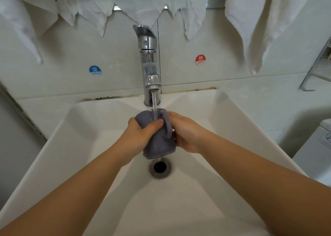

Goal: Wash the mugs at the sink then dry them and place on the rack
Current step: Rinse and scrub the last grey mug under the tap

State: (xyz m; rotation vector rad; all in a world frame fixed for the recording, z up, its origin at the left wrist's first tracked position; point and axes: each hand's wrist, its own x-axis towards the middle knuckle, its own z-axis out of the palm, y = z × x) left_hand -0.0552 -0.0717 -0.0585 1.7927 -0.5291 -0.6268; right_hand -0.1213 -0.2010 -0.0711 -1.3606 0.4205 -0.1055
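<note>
A white sink (232,121) fills the lower part of the view, set against a pale tiled wall, and both bare forearms reach into its basin from the near edge. Just below the hands, on the basin floor, sits the dark round drain (160,167). Above it the two hands grip a grey mug (158,142), which is tilted with its mouth toward the person and its base pointing away, handle uppermost. The left hand (141,131) wraps around the mug's left side, its thumb lying across the top of the body beside the handle. The right hand (186,133) curls around the right side, its fingers hidden behind the mug. A thin stream of water (155,110) falls onto the upper part of the mug between the two hands, and water drips from the mug's lower rim toward the drain. Just beyond the hands stands the chrome tap (149,63), its spout directly over the mug. On the wall, left of the tap, is a blue round sticker (95,70) reading COLD, and right of it a red one (200,59) reading HOT. Farther up, white cloths (125,8) hang along the wall above the tap. At the far right, well apart from the right hand, part of a metal rack (317,71) shows.
</note>
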